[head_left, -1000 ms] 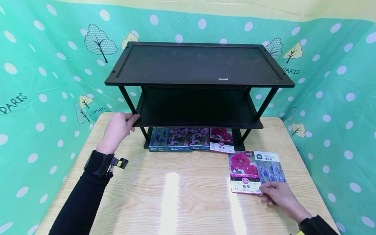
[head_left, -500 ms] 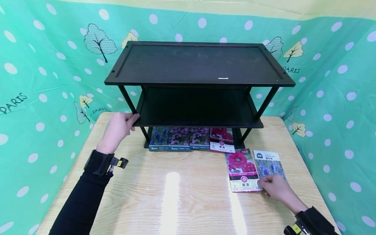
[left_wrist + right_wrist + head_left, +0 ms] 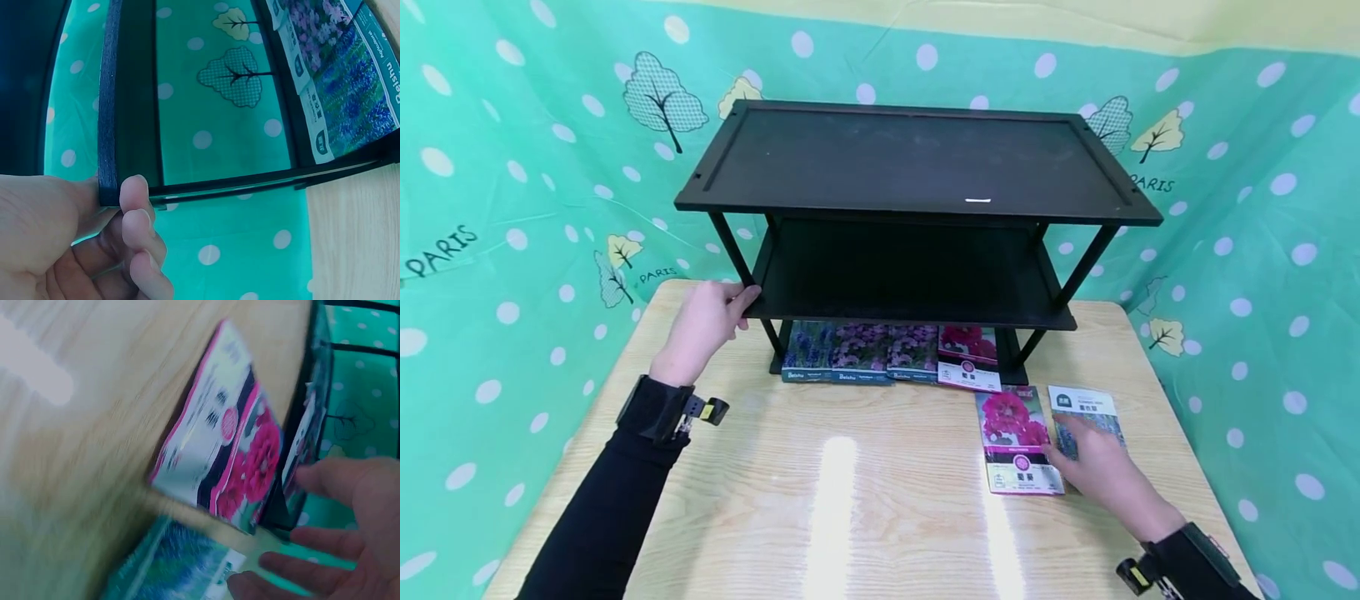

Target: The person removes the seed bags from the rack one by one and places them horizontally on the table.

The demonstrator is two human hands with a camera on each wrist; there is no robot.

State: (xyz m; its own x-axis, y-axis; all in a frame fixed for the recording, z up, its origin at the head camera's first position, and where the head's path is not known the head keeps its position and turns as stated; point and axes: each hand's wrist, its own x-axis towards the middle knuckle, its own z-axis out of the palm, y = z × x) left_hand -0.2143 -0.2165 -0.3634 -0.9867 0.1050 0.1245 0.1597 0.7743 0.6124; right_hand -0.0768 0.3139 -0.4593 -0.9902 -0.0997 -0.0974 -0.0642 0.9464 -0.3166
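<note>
My left hand (image 3: 703, 329) grips the left front corner of the middle tier of a black three-tier shelf rack (image 3: 917, 158); in the left wrist view its fingers (image 3: 140, 231) curl round the dark edge. My right hand (image 3: 1101, 467) hovers low over two seed packets on the table, its fingers spread and nothing between them. One packet is the pink-flower seed packet (image 3: 1017, 437), just left of the thumb. Beside it lies the blue-flower seed packet (image 3: 1084, 401), partly covered by the hand. The right wrist view is blurred.
Under the rack, on the bottom tier, several seed packets stand in a row, with a blue one (image 3: 807, 354) at the left and a pink one (image 3: 967, 360) at the right. A green dotted curtain (image 3: 550, 208) surrounds the wooden table (image 3: 760, 500).
The pink packet has slid slightly left, opening a gap from the blue one. My right hand has let go of it and moved up over the blue packet. The left hand keeps its hold.
</note>
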